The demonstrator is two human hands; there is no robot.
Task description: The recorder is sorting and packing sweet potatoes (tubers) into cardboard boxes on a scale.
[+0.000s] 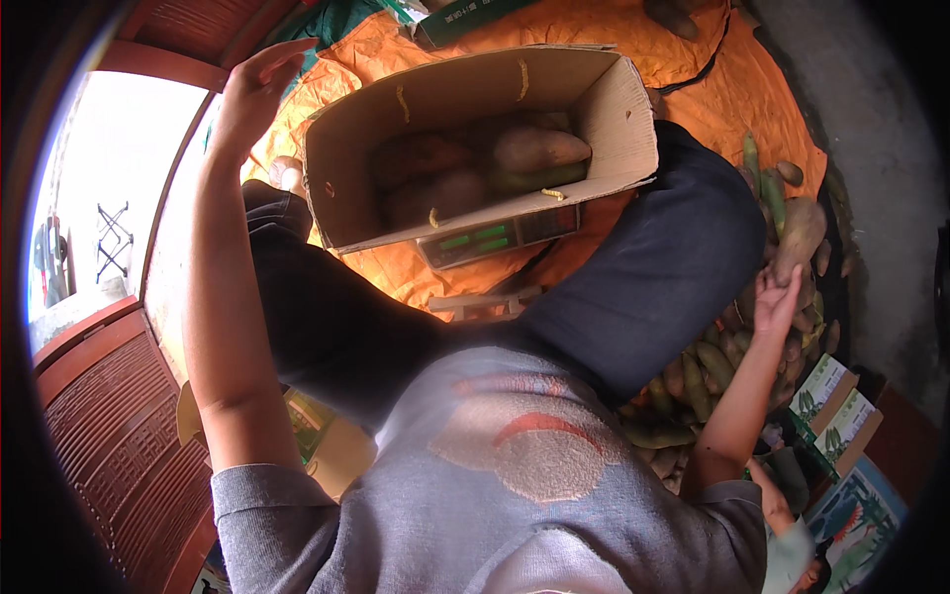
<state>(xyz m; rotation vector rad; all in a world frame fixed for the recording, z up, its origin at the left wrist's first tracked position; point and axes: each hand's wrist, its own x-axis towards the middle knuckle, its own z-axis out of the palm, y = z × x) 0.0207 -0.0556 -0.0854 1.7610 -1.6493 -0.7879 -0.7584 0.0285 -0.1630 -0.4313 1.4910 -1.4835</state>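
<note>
My left hand is raised at the upper left, beside the cardboard box's left end; its fingers stretch out, loosely bent, with nothing in them. Far to the right, my right hand has its fingers round the lower end of a thick brown root vegetable. The open cardboard box stands between my legs, with yellowish cord loops through its walls. Several large brown roots and a greenish one lie inside, partly in shadow. A digital scale with lit green displays shows under the box's near edge.
A heap of brown and green roots lies right of my leg. Orange sheeting covers the floor. Printed cartons and another person's arm show at lower right. Carved reddish wooden furniture borders the left. Another green carton stands behind the box.
</note>
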